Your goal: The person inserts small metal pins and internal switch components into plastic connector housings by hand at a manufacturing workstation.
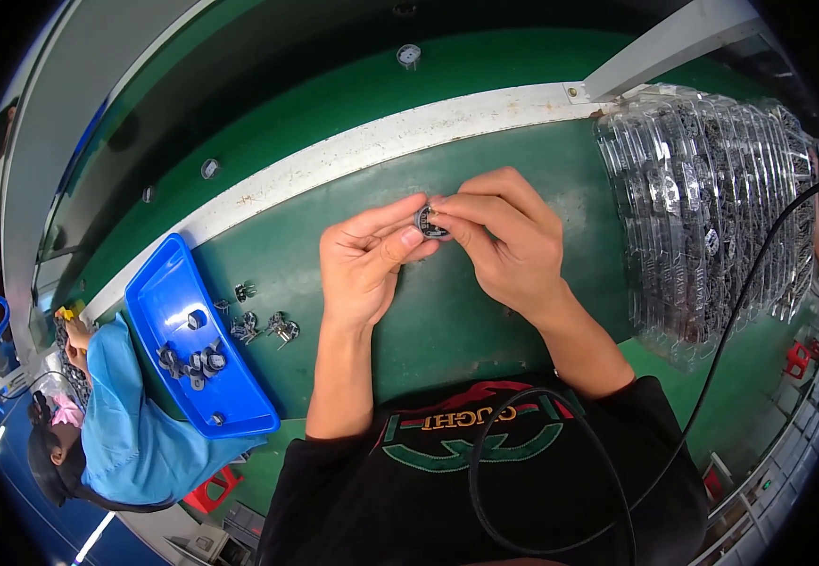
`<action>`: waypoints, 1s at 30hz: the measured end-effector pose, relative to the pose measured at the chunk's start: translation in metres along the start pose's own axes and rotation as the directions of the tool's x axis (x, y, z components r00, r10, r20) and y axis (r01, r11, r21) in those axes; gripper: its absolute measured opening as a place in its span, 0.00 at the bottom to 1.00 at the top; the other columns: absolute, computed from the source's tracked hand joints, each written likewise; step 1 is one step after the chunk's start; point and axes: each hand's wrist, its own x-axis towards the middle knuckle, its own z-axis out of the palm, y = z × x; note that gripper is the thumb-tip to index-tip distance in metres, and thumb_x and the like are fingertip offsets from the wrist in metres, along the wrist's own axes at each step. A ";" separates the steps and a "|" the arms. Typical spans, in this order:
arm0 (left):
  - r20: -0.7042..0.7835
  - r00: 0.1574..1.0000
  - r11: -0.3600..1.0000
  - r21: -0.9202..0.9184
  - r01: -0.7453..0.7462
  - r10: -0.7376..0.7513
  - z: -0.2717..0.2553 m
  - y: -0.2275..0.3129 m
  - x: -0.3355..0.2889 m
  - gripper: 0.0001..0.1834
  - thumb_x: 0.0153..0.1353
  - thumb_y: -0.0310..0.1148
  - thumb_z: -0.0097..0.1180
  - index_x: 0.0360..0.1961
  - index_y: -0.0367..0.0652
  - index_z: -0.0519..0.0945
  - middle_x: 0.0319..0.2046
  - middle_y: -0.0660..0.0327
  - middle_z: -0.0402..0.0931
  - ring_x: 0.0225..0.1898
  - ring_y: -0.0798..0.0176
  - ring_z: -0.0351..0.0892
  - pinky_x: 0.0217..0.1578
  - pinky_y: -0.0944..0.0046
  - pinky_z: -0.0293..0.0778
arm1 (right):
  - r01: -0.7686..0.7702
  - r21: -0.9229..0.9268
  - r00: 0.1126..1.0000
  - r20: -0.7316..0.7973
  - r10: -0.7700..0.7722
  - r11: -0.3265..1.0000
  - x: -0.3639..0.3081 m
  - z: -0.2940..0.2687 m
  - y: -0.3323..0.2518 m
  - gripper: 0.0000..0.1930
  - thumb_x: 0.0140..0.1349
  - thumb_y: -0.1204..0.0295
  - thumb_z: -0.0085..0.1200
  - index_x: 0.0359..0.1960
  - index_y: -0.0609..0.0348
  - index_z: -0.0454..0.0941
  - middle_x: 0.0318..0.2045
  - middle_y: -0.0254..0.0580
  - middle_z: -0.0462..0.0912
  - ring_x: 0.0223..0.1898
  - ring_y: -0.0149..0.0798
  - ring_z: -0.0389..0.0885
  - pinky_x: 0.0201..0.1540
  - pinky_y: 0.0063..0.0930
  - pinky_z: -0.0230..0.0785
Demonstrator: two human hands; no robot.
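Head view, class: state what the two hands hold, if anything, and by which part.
Both hands, left hand and right hand, pinch one small round dark metal part by its rim between their fingertips.

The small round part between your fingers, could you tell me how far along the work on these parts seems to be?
Done: cannot be told for sure; clear plastic trays stacked at the right hold many small parts. In hand: the left hand and right hand pinch one small round part together. Left: loose metal pieces lie on the green table, and more sit in the blue tray.
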 end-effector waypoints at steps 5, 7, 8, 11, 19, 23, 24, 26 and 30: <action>-0.086 0.996 0.998 0.062 0.002 0.003 0.000 0.006 -0.003 0.17 0.61 0.16 0.58 0.52 0.26 0.78 0.44 0.43 0.82 0.43 0.53 0.86 0.46 0.61 0.85 | 0.064 -0.051 0.998 -0.008 -0.065 0.997 -0.001 0.008 0.003 0.09 0.49 0.84 0.66 0.33 0.63 0.84 0.29 0.40 0.80 0.25 0.35 0.79 0.23 0.26 0.70; -0.156 0.988 0.993 0.116 -0.001 0.020 0.005 0.012 -0.006 0.17 0.61 0.15 0.59 0.51 0.26 0.79 0.43 0.44 0.83 0.42 0.54 0.86 0.45 0.61 0.85 | 0.141 -0.135 0.990 0.002 -0.142 0.981 -0.004 0.016 0.007 0.11 0.50 0.85 0.63 0.36 0.62 0.84 0.30 0.41 0.80 0.25 0.36 0.79 0.24 0.27 0.71; -0.198 0.980 0.980 0.194 0.040 -0.001 0.008 0.012 -0.004 0.16 0.59 0.16 0.60 0.49 0.25 0.80 0.41 0.45 0.83 0.41 0.56 0.86 0.44 0.62 0.84 | 0.147 -0.109 0.989 0.012 -0.146 0.983 -0.004 0.017 0.004 0.11 0.50 0.85 0.63 0.36 0.62 0.84 0.30 0.41 0.80 0.25 0.36 0.79 0.24 0.27 0.71; -0.296 0.955 0.920 0.378 0.104 0.014 -0.005 0.026 0.006 0.14 0.56 0.18 0.63 0.44 0.25 0.82 0.37 0.49 0.85 0.37 0.60 0.86 0.42 0.65 0.82 | -0.112 -0.079 0.978 0.169 0.124 0.991 -0.012 0.019 0.005 0.19 0.52 0.86 0.56 0.47 0.62 0.81 0.36 0.44 0.79 0.30 0.43 0.81 0.30 0.32 0.74; -0.207 0.940 0.516 0.855 0.040 0.271 -0.076 0.126 0.120 0.15 0.59 0.23 0.62 0.46 0.27 0.83 0.37 0.52 0.85 0.39 0.62 0.86 0.42 0.69 0.79 | 0.297 -0.035 0.767 0.603 -0.217 0.954 -0.044 0.116 -0.049 0.14 0.55 0.70 0.60 0.43 0.60 0.80 0.33 0.38 0.73 0.33 0.40 0.78 0.36 0.34 0.76; -0.126 0.924 0.138 0.987 0.081 0.360 -0.090 0.103 0.182 0.13 0.55 0.34 0.66 0.40 0.40 0.88 0.33 0.57 0.87 0.36 0.65 0.86 0.40 0.66 0.77 | 0.304 -0.097 0.761 0.624 -0.180 0.948 -0.044 0.154 -0.046 0.09 0.54 0.70 0.57 0.36 0.58 0.83 0.37 0.40 0.76 0.43 0.42 0.74 0.45 0.36 0.68; -0.056 0.906 0.064 0.997 0.032 0.420 -0.094 0.093 0.193 0.13 0.56 0.34 0.66 0.40 0.40 0.88 0.34 0.58 0.87 0.36 0.67 0.84 0.40 0.67 0.76 | 0.318 -0.130 0.758 0.631 -0.169 0.939 -0.048 0.162 -0.041 0.08 0.53 0.70 0.56 0.33 0.57 0.83 0.39 0.40 0.78 0.45 0.43 0.73 0.46 0.38 0.66; -0.057 0.907 0.004 0.998 0.061 0.418 -0.105 0.083 0.208 0.13 0.56 0.38 0.66 0.40 0.43 0.88 0.35 0.57 0.87 0.38 0.62 0.86 0.43 0.64 0.76 | 0.254 -0.071 0.697 0.705 -0.132 0.965 -0.051 0.173 -0.036 0.08 0.53 0.69 0.54 0.30 0.56 0.84 0.40 0.40 0.80 0.46 0.43 0.73 0.49 0.40 0.65; -0.078 0.907 -0.017 0.995 0.093 0.413 -0.109 0.081 0.218 0.14 0.57 0.39 0.65 0.42 0.45 0.88 0.37 0.55 0.87 0.40 0.57 0.86 0.45 0.62 0.76 | 0.310 -0.058 0.710 0.678 -0.190 0.949 -0.046 0.143 -0.034 0.06 0.53 0.71 0.54 0.28 0.58 0.81 0.33 0.40 0.78 0.44 0.43 0.77 0.50 0.35 0.68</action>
